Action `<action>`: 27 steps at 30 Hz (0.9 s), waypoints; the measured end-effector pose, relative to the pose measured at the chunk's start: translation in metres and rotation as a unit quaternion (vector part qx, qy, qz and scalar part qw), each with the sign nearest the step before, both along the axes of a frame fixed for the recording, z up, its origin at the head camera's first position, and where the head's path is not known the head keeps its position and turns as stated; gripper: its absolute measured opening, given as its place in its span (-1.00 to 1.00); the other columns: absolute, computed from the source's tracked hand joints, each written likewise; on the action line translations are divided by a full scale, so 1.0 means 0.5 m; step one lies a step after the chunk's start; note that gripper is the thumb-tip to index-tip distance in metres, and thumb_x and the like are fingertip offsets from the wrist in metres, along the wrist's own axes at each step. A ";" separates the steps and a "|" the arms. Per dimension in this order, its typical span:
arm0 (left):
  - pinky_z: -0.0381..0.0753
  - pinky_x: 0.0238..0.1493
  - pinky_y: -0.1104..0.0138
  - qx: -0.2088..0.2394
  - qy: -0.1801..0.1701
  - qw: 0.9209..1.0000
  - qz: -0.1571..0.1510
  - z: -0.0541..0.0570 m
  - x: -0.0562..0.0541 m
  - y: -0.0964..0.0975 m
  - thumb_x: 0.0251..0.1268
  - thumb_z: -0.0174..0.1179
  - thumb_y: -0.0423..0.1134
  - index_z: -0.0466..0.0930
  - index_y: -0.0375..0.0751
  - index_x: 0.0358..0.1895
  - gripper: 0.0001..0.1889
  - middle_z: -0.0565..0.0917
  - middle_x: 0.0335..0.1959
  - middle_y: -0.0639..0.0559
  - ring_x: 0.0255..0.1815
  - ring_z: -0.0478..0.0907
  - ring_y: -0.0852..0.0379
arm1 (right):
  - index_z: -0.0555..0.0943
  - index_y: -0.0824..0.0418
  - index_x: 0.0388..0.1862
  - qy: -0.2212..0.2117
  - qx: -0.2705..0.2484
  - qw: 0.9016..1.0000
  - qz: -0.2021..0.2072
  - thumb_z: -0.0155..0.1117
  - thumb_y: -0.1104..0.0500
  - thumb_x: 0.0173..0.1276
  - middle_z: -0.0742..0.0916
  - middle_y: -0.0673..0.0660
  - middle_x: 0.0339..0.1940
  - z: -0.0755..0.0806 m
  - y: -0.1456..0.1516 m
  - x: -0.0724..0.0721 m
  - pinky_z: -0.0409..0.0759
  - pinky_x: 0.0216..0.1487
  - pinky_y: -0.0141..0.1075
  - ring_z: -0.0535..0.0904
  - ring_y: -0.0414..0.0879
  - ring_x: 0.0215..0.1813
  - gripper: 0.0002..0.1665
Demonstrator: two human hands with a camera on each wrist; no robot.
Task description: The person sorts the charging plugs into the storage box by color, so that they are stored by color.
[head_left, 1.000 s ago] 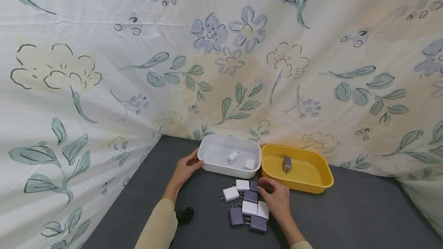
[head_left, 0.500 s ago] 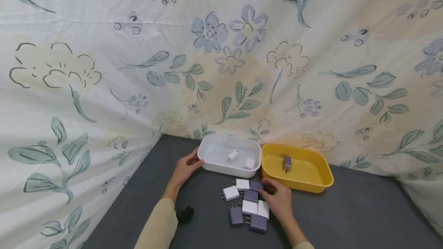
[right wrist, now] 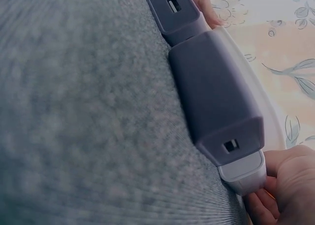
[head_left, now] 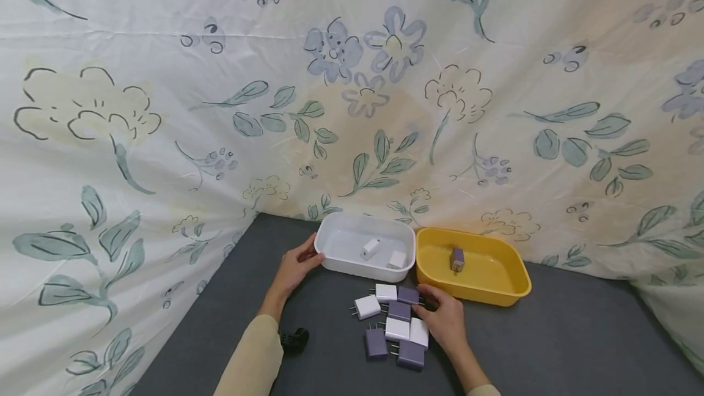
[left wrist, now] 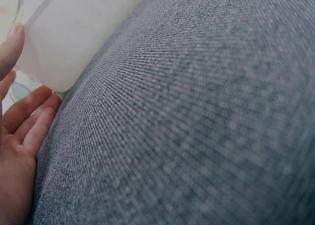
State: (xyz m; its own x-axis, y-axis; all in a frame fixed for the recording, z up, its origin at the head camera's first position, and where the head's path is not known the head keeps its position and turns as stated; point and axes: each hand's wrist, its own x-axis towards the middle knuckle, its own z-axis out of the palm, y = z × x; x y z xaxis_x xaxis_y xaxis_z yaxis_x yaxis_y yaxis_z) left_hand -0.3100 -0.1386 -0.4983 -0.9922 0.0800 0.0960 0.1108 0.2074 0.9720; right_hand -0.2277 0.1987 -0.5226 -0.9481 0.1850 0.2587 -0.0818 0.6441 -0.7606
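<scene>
1. Left hand (head_left: 294, 266): grasping the left end of the white tray (head_left: 357, 269), centre of the head frame, with the thumb at the tray's front corner. The left wrist view adds the underside of the grip: at its left edge, the lower fingers extend beside the tray's corner, close to the table (head_left: 561, 335).
2. Right hand (head_left: 447, 318): lower centre-right of the head frame, thumb and forefinger bent around the right end of a purple charger (head_left: 407, 295). Whether they pinch it or only sit beside it cannot be told. The right wrist view does not settle this; there the hand sits at lower right, its fingertips partly hidden by a white charger (right wrist: 243, 173).
3. Loose chargers (head_left: 397, 329): four white and four purple, grouped below the white tray in the head frame, several touching. The head view shows metal prongs on most. The right wrist view instead shows end faces: a port (right wrist: 230, 145) on the large purple block at centre and another at the top.
4. White tray contents: two white chargers (head_left: 370, 250), right half of the tray.
5. Yellow tray (head_left: 511, 292): right of centre in the head frame, against the white tray, containing one purple unit (head_left: 457, 260).
6. Background: floral cloth (head_left: 352, 157) across the upper head frame. The table's ribbed weave reads clearly only in the left wrist view.
</scene>
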 end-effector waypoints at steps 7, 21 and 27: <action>0.57 0.22 0.16 -0.004 0.004 1.000 0.007 -0.023 -0.013 -0.001 0.23 0.34 -0.06 0.29 0.04 0.46 -0.28 0.57 0.27 -0.11 0.27 0.54 -0.05 | 0.70 0.20 0.03 -0.007 -0.006 1.000 0.005 0.57 0.34 -0.01 0.78 0.16 -0.02 -0.005 0.006 -0.002 0.66 0.04 -0.09 0.73 0.07 0.00 -0.46; 0.56 0.23 0.13 -0.013 0.015 0.999 0.025 -0.049 -0.026 -0.003 0.15 0.36 0.09 0.32 0.15 0.44 -0.25 0.58 0.27 -0.05 0.26 0.54 -0.01 | 0.69 0.20 0.05 -0.031 -0.028 0.999 0.018 0.54 0.35 0.02 0.77 0.17 -0.01 -0.005 0.010 -0.007 0.66 0.03 -0.14 0.71 0.08 0.04 -0.47; 0.54 0.25 0.12 -0.015 0.005 1.000 0.002 -0.006 0.003 -0.002 0.25 0.33 -0.04 0.26 0.00 0.47 -0.27 0.55 0.29 -0.14 0.28 0.52 -0.06 | 0.71 0.20 0.02 -0.034 -0.035 0.999 0.016 0.56 0.33 0.00 0.78 0.15 -0.03 -0.006 0.013 -0.006 0.68 0.00 -0.20 0.72 0.06 0.02 -0.49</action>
State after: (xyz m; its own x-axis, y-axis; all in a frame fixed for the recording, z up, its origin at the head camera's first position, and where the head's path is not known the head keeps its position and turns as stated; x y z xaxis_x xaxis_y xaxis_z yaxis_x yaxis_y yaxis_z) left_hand -0.3087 -0.1398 -0.5013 -0.9913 0.0795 0.1045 0.1206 0.2373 0.9639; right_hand -0.2306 0.2052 -0.5255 -0.9687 0.1702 0.1809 -0.0478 0.5869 -0.8082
